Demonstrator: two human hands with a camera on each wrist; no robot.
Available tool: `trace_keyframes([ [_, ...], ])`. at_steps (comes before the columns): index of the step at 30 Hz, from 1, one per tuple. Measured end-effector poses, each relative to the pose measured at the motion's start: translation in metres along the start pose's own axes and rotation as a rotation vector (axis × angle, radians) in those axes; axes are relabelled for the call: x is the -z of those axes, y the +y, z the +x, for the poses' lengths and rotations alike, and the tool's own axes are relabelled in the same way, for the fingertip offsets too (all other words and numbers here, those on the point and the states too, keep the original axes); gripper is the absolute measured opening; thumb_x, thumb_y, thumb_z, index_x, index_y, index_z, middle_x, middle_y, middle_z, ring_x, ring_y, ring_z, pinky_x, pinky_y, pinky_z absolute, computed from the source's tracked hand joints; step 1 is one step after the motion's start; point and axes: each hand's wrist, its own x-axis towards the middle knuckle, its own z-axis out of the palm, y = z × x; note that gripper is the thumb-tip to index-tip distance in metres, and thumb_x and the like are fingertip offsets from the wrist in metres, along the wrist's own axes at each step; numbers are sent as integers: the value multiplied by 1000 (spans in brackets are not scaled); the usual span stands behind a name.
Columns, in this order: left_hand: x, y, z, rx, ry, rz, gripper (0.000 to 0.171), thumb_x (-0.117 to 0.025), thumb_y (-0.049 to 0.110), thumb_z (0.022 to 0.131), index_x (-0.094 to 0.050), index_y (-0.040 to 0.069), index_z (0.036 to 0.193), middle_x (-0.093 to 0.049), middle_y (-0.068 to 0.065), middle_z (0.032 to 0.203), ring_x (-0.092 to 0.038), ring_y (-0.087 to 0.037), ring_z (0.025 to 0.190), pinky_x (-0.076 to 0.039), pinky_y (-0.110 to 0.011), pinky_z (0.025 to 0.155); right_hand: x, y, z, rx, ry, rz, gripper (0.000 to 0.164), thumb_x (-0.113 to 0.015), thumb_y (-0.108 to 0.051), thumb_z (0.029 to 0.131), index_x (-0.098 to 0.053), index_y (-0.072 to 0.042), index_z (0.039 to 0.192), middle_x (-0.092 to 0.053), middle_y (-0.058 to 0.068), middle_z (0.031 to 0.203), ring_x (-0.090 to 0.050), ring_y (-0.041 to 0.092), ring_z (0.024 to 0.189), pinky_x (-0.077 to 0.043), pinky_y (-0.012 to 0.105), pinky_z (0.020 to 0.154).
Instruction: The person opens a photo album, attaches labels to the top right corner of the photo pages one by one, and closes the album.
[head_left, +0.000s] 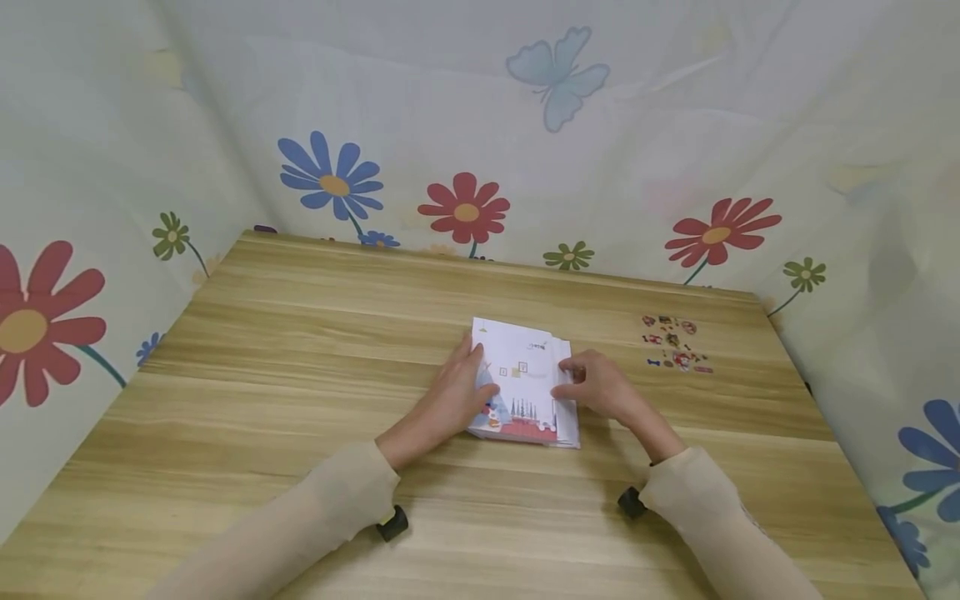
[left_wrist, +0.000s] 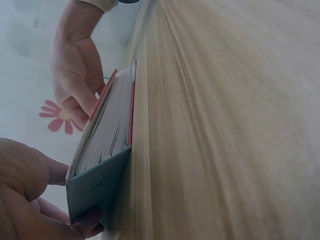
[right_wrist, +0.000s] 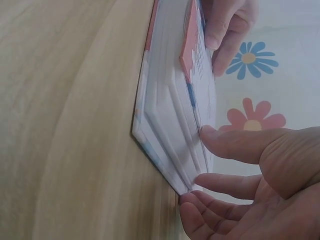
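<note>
A thick hardcover book [head_left: 517,375] with a white, illustrated front lies on the wooden table. My left hand [head_left: 453,392] holds its spine side, thumb over the front cover and fingers along the pale blue spine [left_wrist: 97,185]. On the opposite side, my right hand [head_left: 596,385] pinches the book's fore edge. In the right wrist view the right thumb [right_wrist: 235,145] presses at the front cover's edge, with the other fingers at the page edges [right_wrist: 170,130] and lower corner. The front cover sits a little back from the pages, which show beyond it.
Several small colourful stickers or cutouts [head_left: 678,343] lie on the table [head_left: 300,333] to the right of the book. A white curtain [head_left: 420,100] printed with flowers and a butterfly encloses the table's back and sides. A dark wrist device [head_left: 392,523] hangs under each sleeve.
</note>
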Motion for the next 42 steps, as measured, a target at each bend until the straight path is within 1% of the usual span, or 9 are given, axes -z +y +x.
trace_keyframes([
  [12, 2, 3, 1, -36, -9, 41, 71, -68, 22, 99, -36, -7, 155, -11, -30, 169, -18, -41, 159, -21, -49, 130, 4, 3, 1, 6, -3, -5, 57, -77, -21, 91, -60, 5, 138, -61, 15, 103, -52, 21, 85, -42, 27, 66],
  [15, 1, 3, 0, -33, -22, 91, 70, -68, 26, 99, -38, -5, 154, -9, -31, 169, -14, -42, 159, -20, -50, 130, 5, 2, 1, 15, 2, -7, 55, -76, -21, 92, -60, 4, 138, -62, 15, 103, -52, 21, 86, -42, 27, 67],
  [18, -1, 7, -2, -41, -32, 176, 69, -69, 31, 98, -43, -2, 153, -8, -31, 169, -11, -45, 159, -21, -55, 129, 4, 3, 2, 35, 11, -10, 56, -76, -21, 92, -59, 4, 139, -63, 17, 107, -53, 22, 89, -43, 27, 69],
  [22, -4, 14, -7, -90, -65, 294, 67, -70, 37, 97, -50, 2, 150, -14, -31, 168, -8, -50, 158, -23, -61, 127, 3, 5, 6, 75, 33, -3, 56, -75, -20, 93, -57, 5, 141, -63, 21, 118, -55, 26, 97, -48, 30, 77],
  [25, -7, 19, -10, -118, -114, 355, 70, -71, 43, 95, -50, 7, 151, -16, -30, 168, -7, -49, 159, -21, -63, 128, 4, 7, 11, 104, 56, 8, 56, -74, -18, 93, -56, 5, 141, -61, 25, 131, -60, 33, 108, -54, 40, 90],
  [27, -9, 21, -12, -128, -143, 382, 74, -70, 49, 94, -48, 10, 153, -16, -28, 169, -6, -48, 159, -18, -63, 129, 4, 8, 13, 120, 64, 17, 55, -74, -16, 93, -56, 6, 141, -58, 28, 139, -60, 38, 117, -54, 49, 100],
  [30, -12, 23, -14, -136, -171, 394, 83, -68, 58, 91, -44, 12, 156, -13, -28, 170, -3, -47, 160, -13, -63, 129, 6, 9, 17, 135, 62, 38, 55, -73, -13, 93, -55, 5, 142, -52, 28, 148, -56, 45, 130, -49, 56, 111],
  [35, -16, 23, -14, -158, -203, 399, 95, -70, 66, 86, -39, 13, 159, -9, -27, 171, 1, -46, 160, -7, -66, 129, 7, 8, 24, 153, 46, 69, 56, -71, -11, 94, -52, 5, 144, -47, 28, 153, -53, 48, 135, -47, 57, 112],
  [42, -18, 24, -16, -179, -203, 397, 99, -79, 58, 82, -37, 11, 159, -7, -29, 170, 3, -48, 159, -4, -71, 126, 7, 9, 30, 169, 40, 62, 53, -70, -11, 95, -54, 3, 144, -51, 27, 151, -53, 46, 135, -48, 57, 112],
])
